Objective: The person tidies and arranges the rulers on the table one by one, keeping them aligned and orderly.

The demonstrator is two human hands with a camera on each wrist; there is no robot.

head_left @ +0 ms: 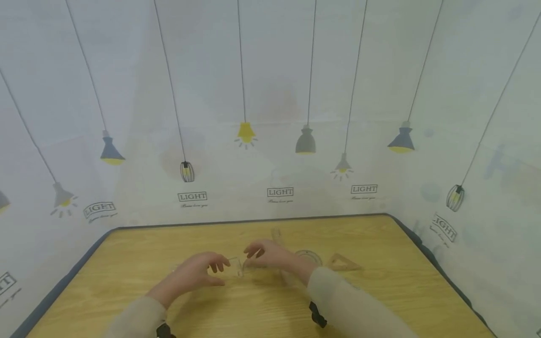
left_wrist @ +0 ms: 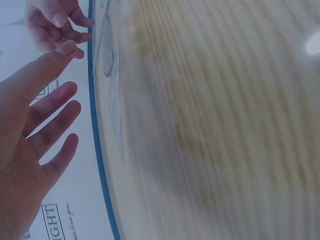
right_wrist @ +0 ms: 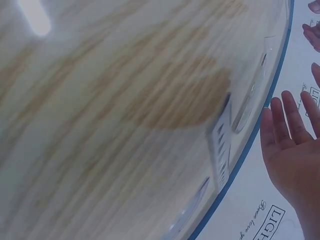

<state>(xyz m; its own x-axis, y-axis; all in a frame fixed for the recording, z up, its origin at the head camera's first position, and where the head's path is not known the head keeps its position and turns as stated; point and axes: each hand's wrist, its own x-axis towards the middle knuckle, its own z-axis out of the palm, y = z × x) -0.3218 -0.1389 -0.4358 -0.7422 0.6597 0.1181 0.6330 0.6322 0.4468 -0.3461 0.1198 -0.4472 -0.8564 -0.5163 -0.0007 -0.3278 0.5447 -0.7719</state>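
Observation:
My left hand [head_left: 196,272] hovers over the wooden table with its fingers loosely bent and thumb apart, holding nothing. Facing it, my right hand [head_left: 270,256] is also raised above the tabletop, its fingers [right_wrist: 285,117] spread and gripping nothing in the right wrist view. Between the two hands lies a clear plastic piece [head_left: 236,266], hard to make out; the right fingertips overlap it in the head view, and contact cannot be told. Past the right hand is a clear ruler [head_left: 276,233], partly hidden by that arm. A clear round protractor [head_left: 309,256] lies just right of the right wrist.
A transparent set square [head_left: 344,263] lies right of the protractor. The wooden table [head_left: 169,241] has a dark edge, with a pale lamp-printed curtain [head_left: 270,159] around its back and sides. Dark wrist straps [head_left: 317,314] sit under the sleeves.

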